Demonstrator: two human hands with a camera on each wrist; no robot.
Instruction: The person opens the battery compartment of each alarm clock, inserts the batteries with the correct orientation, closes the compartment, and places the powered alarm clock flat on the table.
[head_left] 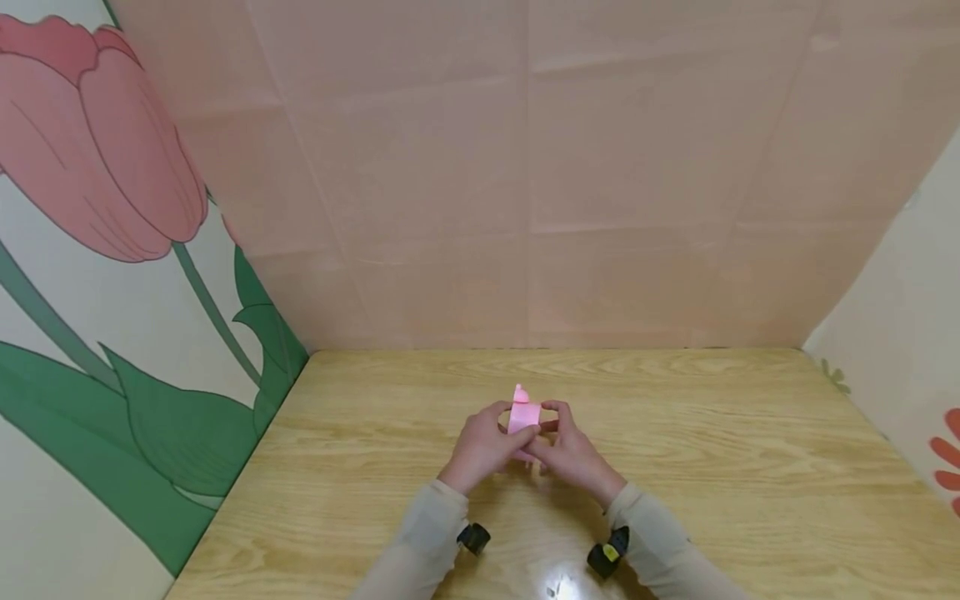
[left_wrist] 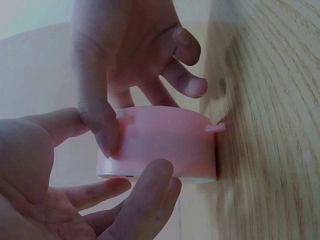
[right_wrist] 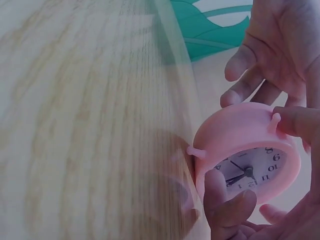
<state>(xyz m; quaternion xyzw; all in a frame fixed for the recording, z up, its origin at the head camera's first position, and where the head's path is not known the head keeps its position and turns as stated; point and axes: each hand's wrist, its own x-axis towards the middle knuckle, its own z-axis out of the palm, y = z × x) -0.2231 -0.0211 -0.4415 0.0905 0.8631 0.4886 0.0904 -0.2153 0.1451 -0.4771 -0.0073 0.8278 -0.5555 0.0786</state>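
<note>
A pink alarm clock (head_left: 524, 415) with a small knob on top is held between both hands above the wooden table. My left hand (head_left: 480, 446) grips it from the left, and my right hand (head_left: 576, 457) from the right, thumbs meeting on the near side. The left wrist view shows the clock's plain round side (left_wrist: 165, 140), with a thumb pressed against it and fingertips at its rim. In the right wrist view, the white dial (right_wrist: 255, 167) with black numerals faces the right hand's fingers, partly covered by them. Two short pink pegs stick out from the casing.
The wooden table (head_left: 360, 467) reaches back to a pinkish sheet (head_left: 525, 183) on the wall. A tulip-printed panel (head_left: 97, 150) stands along the left, a pale panel (head_left: 900, 333) along the right. Black wrist cameras sit on both sleeves.
</note>
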